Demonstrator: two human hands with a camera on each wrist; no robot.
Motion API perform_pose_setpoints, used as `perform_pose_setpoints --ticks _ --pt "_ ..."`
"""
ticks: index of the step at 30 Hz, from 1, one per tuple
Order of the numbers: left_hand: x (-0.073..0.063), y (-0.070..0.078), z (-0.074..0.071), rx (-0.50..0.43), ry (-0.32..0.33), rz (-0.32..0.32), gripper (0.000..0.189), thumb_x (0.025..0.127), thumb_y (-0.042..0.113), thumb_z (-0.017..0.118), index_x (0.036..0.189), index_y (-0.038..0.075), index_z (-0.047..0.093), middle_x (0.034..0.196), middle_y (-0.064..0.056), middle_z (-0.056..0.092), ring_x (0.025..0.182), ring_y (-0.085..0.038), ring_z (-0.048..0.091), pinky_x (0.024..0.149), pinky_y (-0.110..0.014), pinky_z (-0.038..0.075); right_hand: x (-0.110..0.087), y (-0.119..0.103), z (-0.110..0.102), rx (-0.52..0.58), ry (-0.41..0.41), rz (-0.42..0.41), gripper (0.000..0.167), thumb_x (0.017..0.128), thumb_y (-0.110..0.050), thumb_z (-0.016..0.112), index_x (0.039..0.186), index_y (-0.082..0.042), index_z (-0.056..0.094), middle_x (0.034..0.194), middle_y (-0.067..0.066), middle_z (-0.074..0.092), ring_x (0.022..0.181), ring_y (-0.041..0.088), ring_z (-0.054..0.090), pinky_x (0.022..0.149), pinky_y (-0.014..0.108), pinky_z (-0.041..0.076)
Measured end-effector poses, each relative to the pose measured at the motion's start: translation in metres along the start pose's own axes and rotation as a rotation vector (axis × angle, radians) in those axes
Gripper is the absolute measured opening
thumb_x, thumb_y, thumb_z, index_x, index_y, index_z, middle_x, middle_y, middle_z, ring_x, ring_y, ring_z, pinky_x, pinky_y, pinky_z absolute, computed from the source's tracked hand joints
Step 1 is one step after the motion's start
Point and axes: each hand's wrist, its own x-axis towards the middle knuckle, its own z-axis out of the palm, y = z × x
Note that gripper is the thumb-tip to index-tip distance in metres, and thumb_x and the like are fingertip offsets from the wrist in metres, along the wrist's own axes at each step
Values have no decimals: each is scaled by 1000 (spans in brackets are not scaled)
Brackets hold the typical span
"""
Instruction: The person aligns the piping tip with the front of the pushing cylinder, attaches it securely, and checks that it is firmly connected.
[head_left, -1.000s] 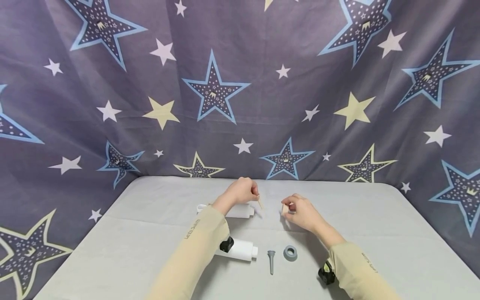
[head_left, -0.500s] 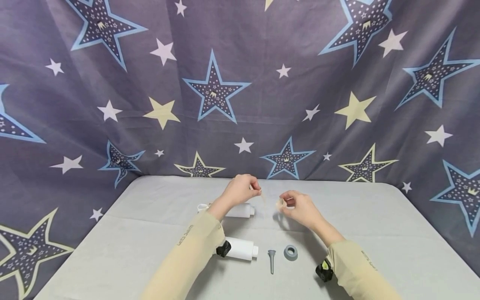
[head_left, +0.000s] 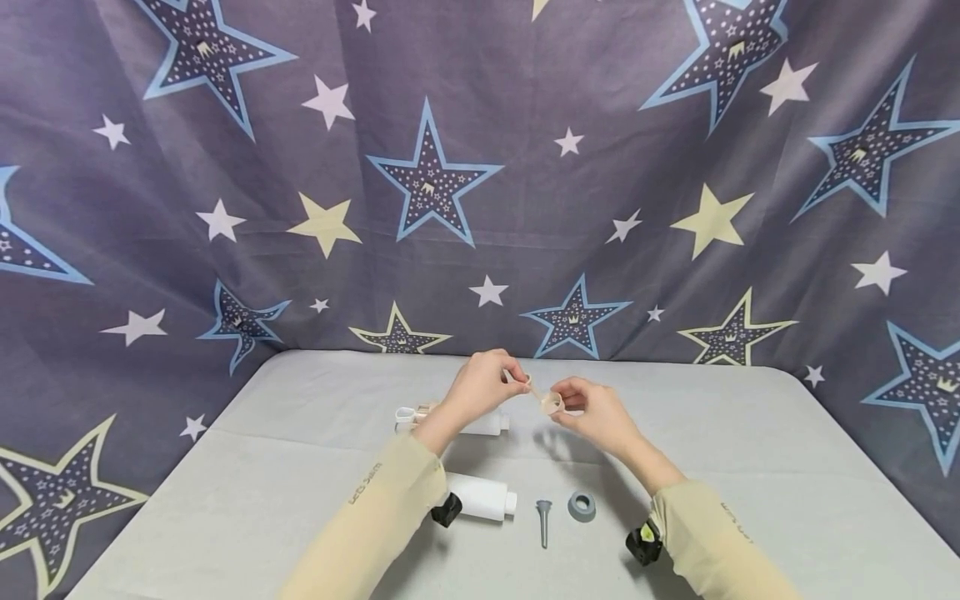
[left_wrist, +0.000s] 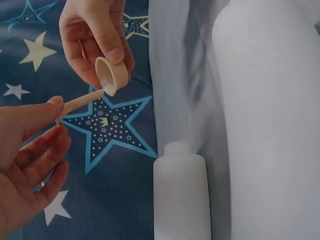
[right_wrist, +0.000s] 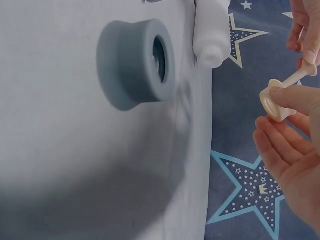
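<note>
Thumb and fingertips of the left hand (head_left: 483,385) are pinching a slim cream stick (left_wrist: 80,102) by its wider end, the other fingers bending loosely beneath! Facing it, the right hand (head_left: 597,412) is pinching a small cream ring (head_left: 552,404) between thumb and fingers, and both pieces are hovering above the far part of the table (head_left: 720,450). The stick's narrow tip is pointing right at the ring's mouth; whether it is touching or entering, I cannot tell. Down below, two white bottles are lying on their sides, the nearer one (head_left: 480,497) and the farther one (head_left: 487,423) both pointing their necks rightward, the left sleeve (head_left: 367,517) and wrist partly covering them. Nearer the person, a gray peg (head_left: 543,525) is lying just beside a gray ring (head_left: 581,506), and behind everything a starry curtain (head_left: 525,225) is hanging.
</note>
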Motion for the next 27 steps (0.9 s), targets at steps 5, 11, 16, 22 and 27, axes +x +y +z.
perform_pose_setpoints --ticks 5,11,16,22,27 --pt "-2 4 2 -8 2 8 7 74 27 74 73 22 69 81 10 62 63 -3 53 55 -18 41 -1 -1 1 2 4 -21 34 73 -6 71 105 -2 60 95 10 68 84 21 66 77 32 52" --pt "-3 9 6 -4 -12 28 6 74 27 73 76 21 70 81 11 62 63 -3 52 57 -18 40 -1 -2 1 -8 45 -16 40 73 -7 73 109 -1 58 95 12 68 85 22 67 78 32 52" --pt "-4 12 10 18 3 73 7 74 25 74 77 19 72 82 9 64 63 -3 53 57 -17 40 -1 -2 1 -7 62 -16 42 73 -9 73 111 0 58 97 13 68 85 22 67 77 31 52" --pt "-4 14 15 18 5 87 8 73 25 74 77 18 72 81 9 64 63 -3 52 56 -16 39 -2 -3 0 14 65 -30 37 74 -12 73 108 -3 62 99 11 68 85 20 67 76 29 52" --pt "-4 15 18 15 4 76 10 73 27 74 79 18 73 80 9 64 62 -3 52 56 -16 40 -2 -5 -1 40 78 -31 38 73 -12 74 107 -3 62 99 11 68 85 21 67 75 29 52"
